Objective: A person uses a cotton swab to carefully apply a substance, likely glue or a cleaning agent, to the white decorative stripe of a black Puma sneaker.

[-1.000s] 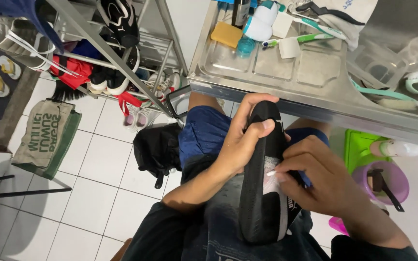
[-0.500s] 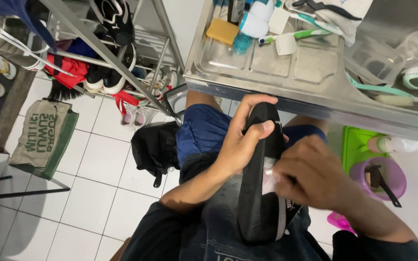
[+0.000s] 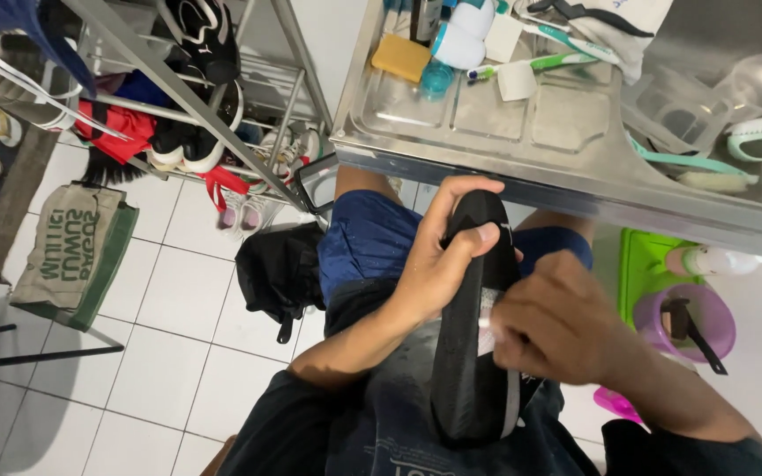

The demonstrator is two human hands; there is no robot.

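I hold a black shoe (image 3: 469, 344) over my lap, just below the edge of the steel table (image 3: 575, 189), sole up. My left hand (image 3: 438, 264) wraps its toe end, fingers (image 3: 478, 236) closed around it. My right hand (image 3: 557, 326) presses against the shoe's side with fingers curled on something pale and small I cannot make out. A purple tub (image 3: 694, 322) sits right of the shoe.

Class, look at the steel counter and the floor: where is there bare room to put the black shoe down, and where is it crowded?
Bare steel counter lies between the yellow sponge and the clear tubs. White floor tiles lie bare between the cloth bag and the black bag. The counter's far edge and the shoe rack are crowded.
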